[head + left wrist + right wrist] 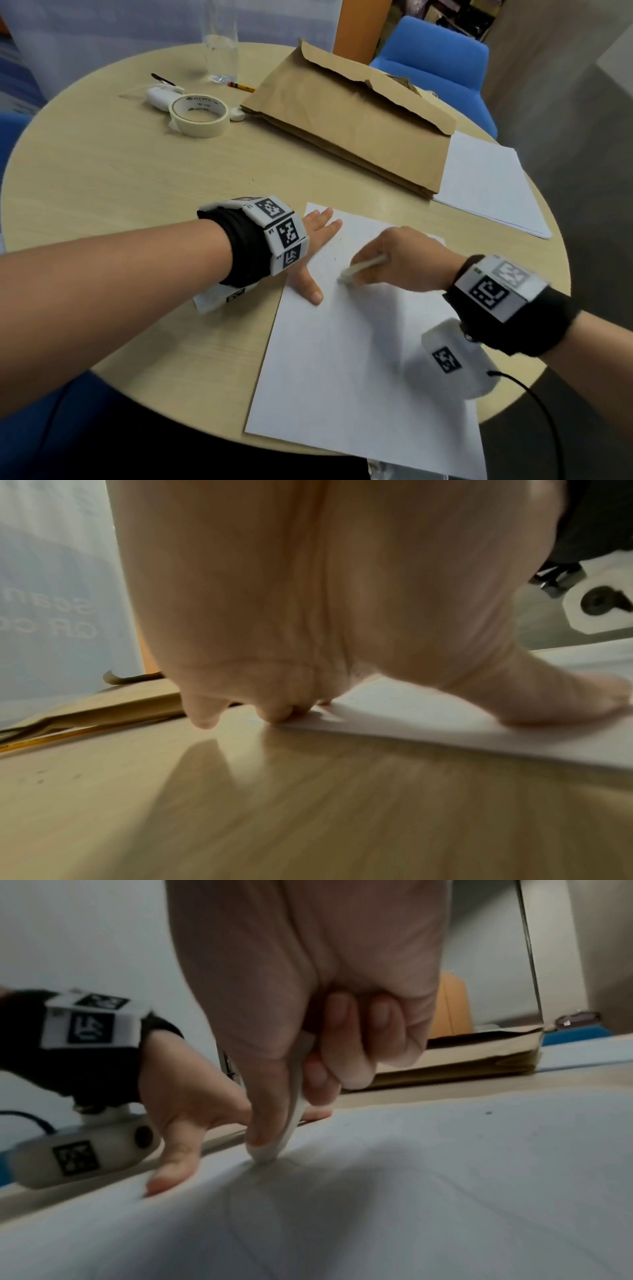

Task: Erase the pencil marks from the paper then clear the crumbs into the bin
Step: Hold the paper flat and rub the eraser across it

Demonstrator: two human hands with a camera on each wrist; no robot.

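the erasing step is in hand; no crumbs are cleared yet. at about nine o'clock of the paper [359, 342], the left hand [313, 253] lies flat with fingers spread and straight, thumb and fingertips pressing the sheet's left edge to the round table [120, 178], holding nothing. just to its right, toward the sheet's upper middle, the right hand [407, 260] curls round a thin white eraser [363, 269], pinched between thumb and fingers, its tip touching the paper on faint pencil marks [260, 1199]. at about one o'clock of the sheet lies a brown paper bag [349, 116], perhaps the bin. the next move likely calls for short firm rubs along the remaining lines while the flat hand stops the sheet creasing.
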